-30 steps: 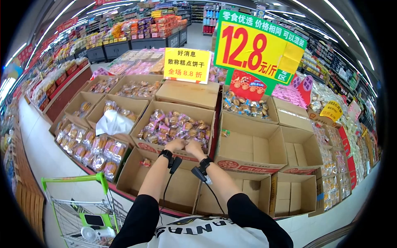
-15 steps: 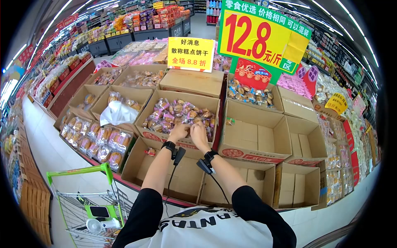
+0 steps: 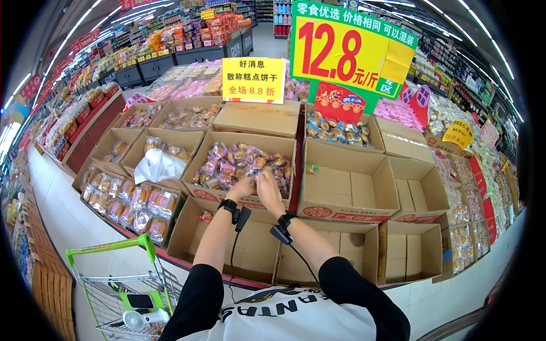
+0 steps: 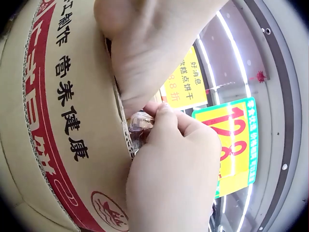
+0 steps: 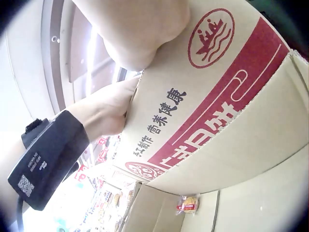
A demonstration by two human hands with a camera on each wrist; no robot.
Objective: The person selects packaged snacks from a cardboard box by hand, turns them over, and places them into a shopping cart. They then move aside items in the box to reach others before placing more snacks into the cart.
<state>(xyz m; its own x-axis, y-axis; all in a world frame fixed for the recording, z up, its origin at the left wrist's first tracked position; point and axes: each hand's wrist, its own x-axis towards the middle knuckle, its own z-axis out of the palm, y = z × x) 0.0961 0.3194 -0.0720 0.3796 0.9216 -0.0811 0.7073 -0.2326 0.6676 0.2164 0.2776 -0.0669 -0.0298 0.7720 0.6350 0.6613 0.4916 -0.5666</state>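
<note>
Plastic-slick, judged light, crumbly: lift wrapped pastry (image 4: pixel 140 121) gently by sides. Pinched in curled right hand (image 3: pixel 268 186) at carton's (image 3: pixel 207 195) front edge; cannot tell grip of left hand (image 3: pixel 243 188).

"12.8元/斤", "零食优选 价格相同 可以混装" on green-yellow sign (image 3: pixel 352 54), "好消息 散称糕点饼干 全场8.8折" on smaller yellow card (image 3: pixel 253 80), "手工制作 营养健康", "广式月饼" on carton (image 5: pixel 198 104), partial "ANTAS" on shirt (image 3: pixel 284 324)
</note>
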